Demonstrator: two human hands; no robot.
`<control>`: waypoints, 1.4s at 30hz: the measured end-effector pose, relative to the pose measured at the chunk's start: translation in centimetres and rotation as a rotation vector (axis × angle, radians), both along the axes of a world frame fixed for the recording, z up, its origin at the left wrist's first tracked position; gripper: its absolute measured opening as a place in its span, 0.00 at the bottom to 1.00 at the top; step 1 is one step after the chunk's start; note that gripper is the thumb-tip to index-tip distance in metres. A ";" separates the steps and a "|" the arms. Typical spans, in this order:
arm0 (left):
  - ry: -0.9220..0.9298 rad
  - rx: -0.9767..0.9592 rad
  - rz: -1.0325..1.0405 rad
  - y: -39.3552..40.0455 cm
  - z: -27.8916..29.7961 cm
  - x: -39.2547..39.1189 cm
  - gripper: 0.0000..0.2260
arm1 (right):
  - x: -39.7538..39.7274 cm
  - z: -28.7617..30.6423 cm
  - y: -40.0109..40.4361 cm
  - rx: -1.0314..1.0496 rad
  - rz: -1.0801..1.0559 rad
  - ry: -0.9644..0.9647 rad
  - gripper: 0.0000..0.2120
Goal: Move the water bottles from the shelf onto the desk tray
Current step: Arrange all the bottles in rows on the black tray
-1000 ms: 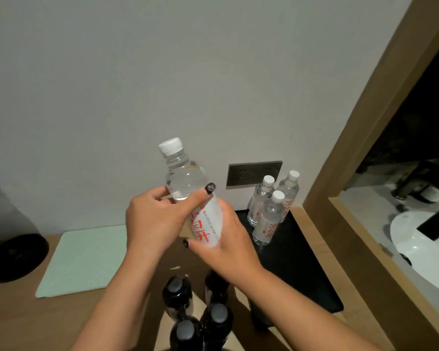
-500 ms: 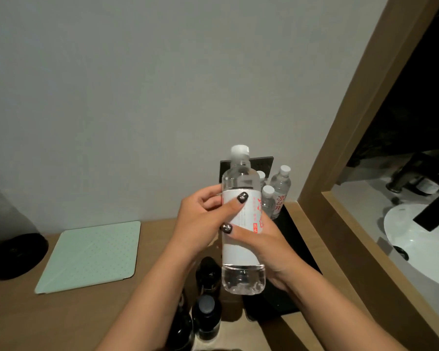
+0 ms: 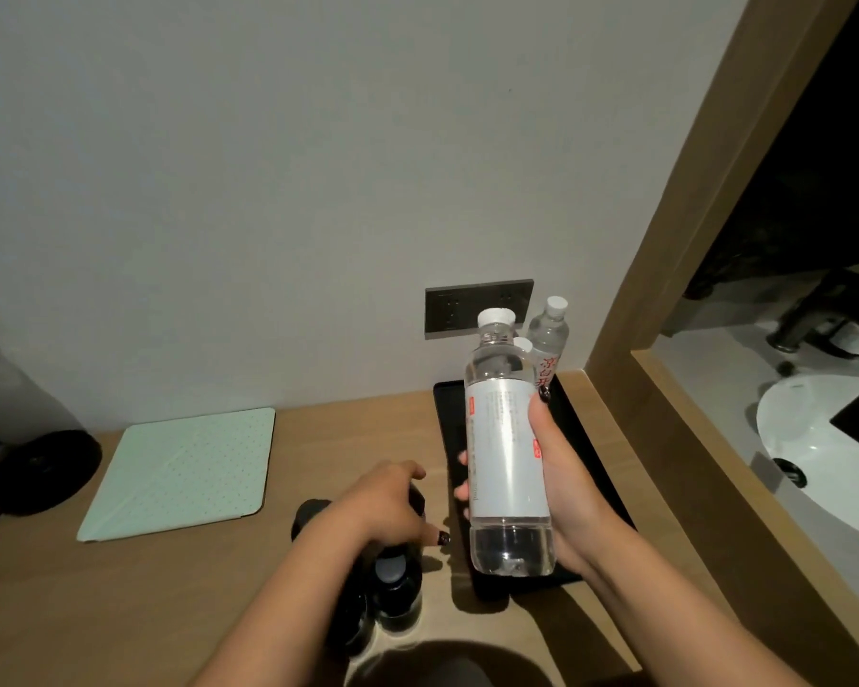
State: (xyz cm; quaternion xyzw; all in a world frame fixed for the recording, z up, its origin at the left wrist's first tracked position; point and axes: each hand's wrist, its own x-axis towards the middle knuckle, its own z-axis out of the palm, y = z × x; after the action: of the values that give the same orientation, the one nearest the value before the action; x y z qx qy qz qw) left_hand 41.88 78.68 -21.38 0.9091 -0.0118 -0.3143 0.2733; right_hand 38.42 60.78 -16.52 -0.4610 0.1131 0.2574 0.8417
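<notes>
Right hand (image 3: 561, 480): fingers and thumb were wrapped round a clear water bottle (image 3: 507, 448), held upright (white cap on top) above the black tray (image 3: 450, 414).
Left hand (image 3: 390, 505): hung over the dark-capped bottles (image 3: 393, 582) at the desk's front; fingers curled downward, whether it gripped one could not be told.
Tray: lay on the wooden desk (image 3: 169, 587) by the wall; more water bottles (image 3: 549, 339) stood at its far end, partly hidden.
Desk, left: pale green pad (image 3: 179, 471) lay flat, well apart from the tray.
</notes>
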 end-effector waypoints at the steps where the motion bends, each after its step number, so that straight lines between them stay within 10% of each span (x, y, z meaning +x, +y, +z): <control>1: -0.021 0.068 -0.017 -0.4 -0.7 0.2 0.38 | 0.0 0.0 0.0 0.013 -0.002 -0.001 0.30; 11: -0.173 0.145 0.112 0.0 -3.5 1.9 0.31 | -0.5 0.8 -1.6 0.079 -0.037 -0.076 0.21; 20: -0.312 -0.606 0.573 2.8 3.5 2.8 0.31 | -1.3 1.7 -2.2 -0.609 -0.195 -0.282 0.25; 28: 0.129 -1.592 1.015 1.1 5.3 2.4 0.26 | -1.5 2.5 -2.0 -0.894 -0.312 -0.407 0.26; 42: 0.648 -1.528 0.997 -5.0 4.1 1.1 0.32 | -0.2 -0.6 -4.3 -0.458 -0.376 -0.171 0.15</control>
State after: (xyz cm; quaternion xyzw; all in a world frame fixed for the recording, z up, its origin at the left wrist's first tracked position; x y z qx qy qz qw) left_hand 43.03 73.69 -17.25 0.2562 0.2501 -0.3050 0.8825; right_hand 38.19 56.51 -17.11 -0.6298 0.1800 0.0252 0.7552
